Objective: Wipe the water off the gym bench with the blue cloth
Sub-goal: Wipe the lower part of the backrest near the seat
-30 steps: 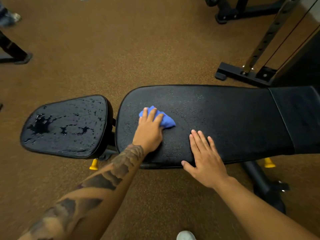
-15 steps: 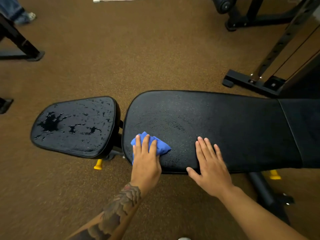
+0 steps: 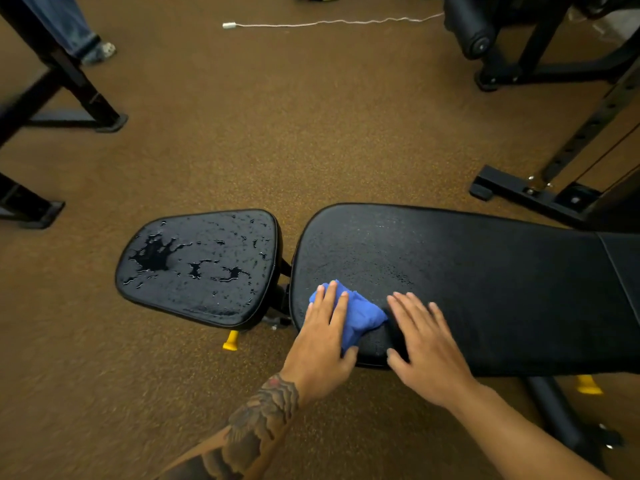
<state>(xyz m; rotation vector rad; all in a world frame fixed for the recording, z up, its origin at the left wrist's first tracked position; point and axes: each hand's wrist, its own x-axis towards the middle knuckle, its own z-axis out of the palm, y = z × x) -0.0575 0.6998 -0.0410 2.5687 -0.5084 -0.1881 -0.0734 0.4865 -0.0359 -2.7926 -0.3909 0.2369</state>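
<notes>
A black gym bench has a long back pad (image 3: 485, 289) and a smaller seat pad (image 3: 201, 268) to its left. Puddles and drops of water lie all over the seat pad; fine droplets speckle the left part of the back pad. My left hand (image 3: 323, 344) presses the crumpled blue cloth (image 3: 362, 315) flat onto the near left corner of the back pad. Just right of the cloth, my right hand (image 3: 427, 351) rests palm down with fingers spread on the pad's near edge, holding nothing.
Brown speckled floor surrounds the bench. A black rack base (image 3: 526, 194) stands behind the bench at right, another machine (image 3: 485, 39) at far right, black frame legs (image 3: 69, 88) at left. Another person's jeans and shoe (image 3: 93, 46) at top left. A white cable (image 3: 329, 22) lies on the floor.
My left hand slid the cloth from the middle of the pad toward its near left corner. The right hand stayed flat on the near edge. The view tilted up and back.
</notes>
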